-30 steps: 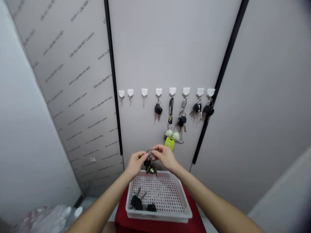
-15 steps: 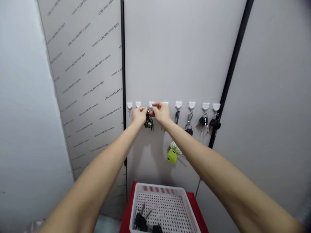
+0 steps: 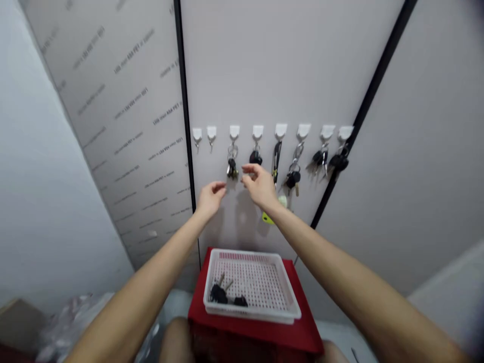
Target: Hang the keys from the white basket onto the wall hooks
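Observation:
A bunch of keys (image 3: 232, 166) hangs by its ring from the third white hook (image 3: 234, 132) from the left. Just below and left of it is my left hand (image 3: 212, 196), fingers apart and holding nothing. My right hand (image 3: 260, 184) is to the right of the bunch, thumb and fingers parted, with nothing between them. Close above it, a black-headed key set (image 3: 256, 156) hangs from the fourth hook. My right hand and forearm partly cover a bright yellow-green tag (image 3: 267, 218) that hangs lower down.
More keys (image 3: 293, 177) hang on hooks to the right. Two hooks at the far left, one of them this hook (image 3: 212, 133), carry no keys. Below, a white perforated basket (image 3: 291, 297) holds black-headed keys (image 3: 219, 292) and sits on a red stand (image 3: 310, 327).
Both hands have let go of the key bunch, which now hangs from the third hook. They have drawn apart and back from it. The view has tilted down, showing more of the basket.

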{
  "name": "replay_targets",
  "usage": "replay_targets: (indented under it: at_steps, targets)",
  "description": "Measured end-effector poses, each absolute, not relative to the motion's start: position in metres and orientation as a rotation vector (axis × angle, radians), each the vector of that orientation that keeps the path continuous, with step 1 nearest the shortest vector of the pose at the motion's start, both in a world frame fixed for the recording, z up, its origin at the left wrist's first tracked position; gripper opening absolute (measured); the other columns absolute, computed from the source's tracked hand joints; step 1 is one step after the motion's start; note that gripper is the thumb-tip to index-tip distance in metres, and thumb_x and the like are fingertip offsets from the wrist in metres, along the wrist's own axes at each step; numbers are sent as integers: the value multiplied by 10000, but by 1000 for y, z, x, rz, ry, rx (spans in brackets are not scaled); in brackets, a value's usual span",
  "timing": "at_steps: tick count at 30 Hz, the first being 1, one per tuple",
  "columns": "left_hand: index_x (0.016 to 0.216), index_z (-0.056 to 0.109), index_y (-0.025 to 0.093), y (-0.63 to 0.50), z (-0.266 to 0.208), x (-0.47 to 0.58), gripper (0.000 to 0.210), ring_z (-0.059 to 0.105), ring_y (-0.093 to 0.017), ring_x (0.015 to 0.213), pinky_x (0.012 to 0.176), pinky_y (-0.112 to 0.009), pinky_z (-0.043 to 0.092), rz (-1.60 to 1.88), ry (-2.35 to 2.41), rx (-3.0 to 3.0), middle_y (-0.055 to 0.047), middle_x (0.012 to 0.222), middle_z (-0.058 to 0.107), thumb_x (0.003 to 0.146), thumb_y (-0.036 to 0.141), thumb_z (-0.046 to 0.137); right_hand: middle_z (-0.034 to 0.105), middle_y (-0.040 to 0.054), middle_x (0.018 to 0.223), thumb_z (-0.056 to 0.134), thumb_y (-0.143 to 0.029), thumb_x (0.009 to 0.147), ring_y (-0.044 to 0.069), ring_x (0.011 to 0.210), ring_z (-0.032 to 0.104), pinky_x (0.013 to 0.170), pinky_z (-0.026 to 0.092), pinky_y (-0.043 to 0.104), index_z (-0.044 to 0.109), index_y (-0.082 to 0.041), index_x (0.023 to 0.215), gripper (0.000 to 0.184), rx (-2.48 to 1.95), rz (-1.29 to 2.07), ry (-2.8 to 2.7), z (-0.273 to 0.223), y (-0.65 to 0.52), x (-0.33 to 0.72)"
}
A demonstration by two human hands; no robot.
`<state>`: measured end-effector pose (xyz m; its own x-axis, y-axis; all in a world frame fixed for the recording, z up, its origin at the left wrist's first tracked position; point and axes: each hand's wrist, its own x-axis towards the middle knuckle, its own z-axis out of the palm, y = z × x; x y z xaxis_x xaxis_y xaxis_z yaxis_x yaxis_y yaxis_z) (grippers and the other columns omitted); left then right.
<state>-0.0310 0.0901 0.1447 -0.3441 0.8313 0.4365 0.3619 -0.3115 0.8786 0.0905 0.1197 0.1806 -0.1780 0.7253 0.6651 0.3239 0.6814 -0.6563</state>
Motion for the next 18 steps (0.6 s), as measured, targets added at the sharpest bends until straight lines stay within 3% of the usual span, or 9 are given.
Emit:
replay_targets:
  at_steps: [5,8,13,18]
  targets:
    - [806,542,133,28,34,-16,218,514,-109,710,678,-226,390,1135,1618,1735,-41,781,587,633,162,413,572,18,680,435,-160,603,83,568,475,561,368,200,556,-138,750,192,-922,741,-2378,57,63,123]
    - [794,547,157,4,-1,-7,220,499,-122,757,705,-233,373,805,1635,1990,-32,797,580,625,135,409,578,28,705,491,-203,564,111,629,485,584,354,207,572,-152,768,225,-955,783,-2611,6,44,134]
    - [795,554,179,-4,-8,-4,235,487,-164,789,717,-270,347,336,1678,2303,-46,801,577,612,131,415,562,0,585,509,-224,541,96,519,454,479,315,186,591,-175,695,181,-1129,887,-2728,-12,45,139]
    - [822,548,190,-1,-3,-5,240,495,-186,793,697,-277,342,236,1675,2287,-53,825,583,605,183,447,473,-54,436,535,-187,500,58,419,381,411,263,168,535,-165,539,45,-1181,1144,-2593,-12,57,144]
